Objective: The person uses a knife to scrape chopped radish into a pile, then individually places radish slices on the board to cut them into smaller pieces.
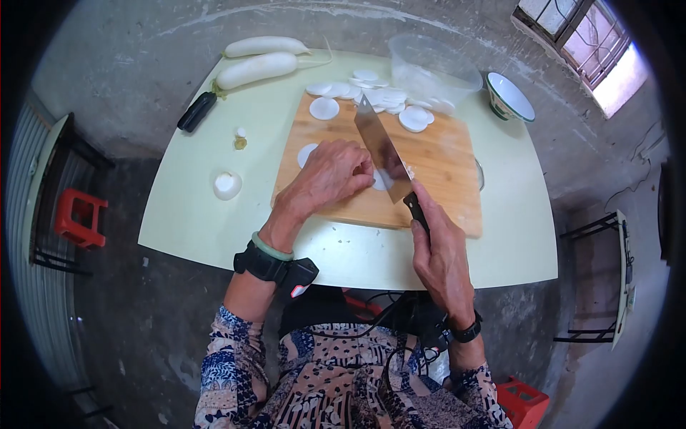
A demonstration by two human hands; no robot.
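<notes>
My right hand grips the black handle of a cleaver, its broad blade angled up and left over the wooden cutting board. Close to the blade's left side, my left hand rests on the board with its fingers curled in; what they hold, if anything, is hidden. A white radish slice shows partly beside the blade and fingertips. Another slice lies flat, partly behind my left hand. Toward the board's far edge are a single round slice and a loose pile of slices.
Two whole white radishes lie at the table's far left, near a dark elongated object. Radish end pieces sit left of the board. Behind it stands a clear plastic container; a bowl tilts at the far right.
</notes>
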